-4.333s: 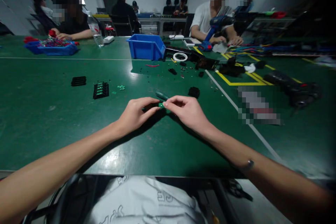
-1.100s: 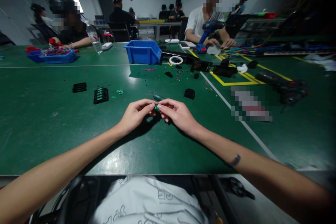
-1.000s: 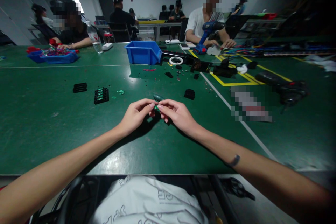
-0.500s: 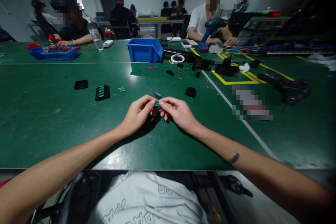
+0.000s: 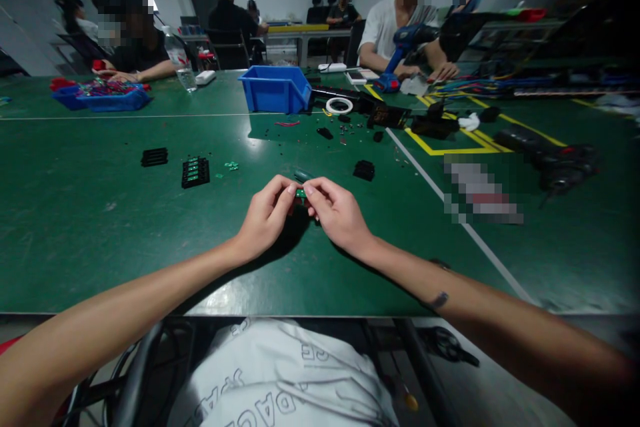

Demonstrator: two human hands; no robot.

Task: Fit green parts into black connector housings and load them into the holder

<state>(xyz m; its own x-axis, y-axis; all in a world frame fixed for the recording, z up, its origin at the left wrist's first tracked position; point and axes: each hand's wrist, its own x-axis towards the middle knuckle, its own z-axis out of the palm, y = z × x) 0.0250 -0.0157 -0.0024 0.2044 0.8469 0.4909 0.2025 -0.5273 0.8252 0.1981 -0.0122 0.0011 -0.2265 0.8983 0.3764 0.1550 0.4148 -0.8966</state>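
Note:
Between the fingertips of both hands is a small green circuit board [image 5: 301, 193], mostly covered by fingers. My left hand [image 5: 267, 213] pinches its left end and my right hand [image 5: 337, 213] its right end. Just beyond the fingertips lies a dark green, rounded object [image 5: 302, 175]. To the left, a black holder [image 5: 195, 172] carries several green boards in rows, and a few loose green boards [image 5: 231, 165] are beside it. A black slotted part [image 5: 155, 157] sits farther left. Right of my hands is a stack of black parts [image 5: 364, 170].
A blue bin [image 5: 276, 90] stands at the back, near a roll of white tape [image 5: 339, 105] and scattered small parts. On the right are a black power drill [image 5: 555, 163] and a blue drill [image 5: 400, 57]. Co-workers sit across the table, by a water bottle [image 5: 181, 60].
Both hands keep their pinch on the small board, with only slight finger movement. The whole view has shifted a little; the table items stay in place.

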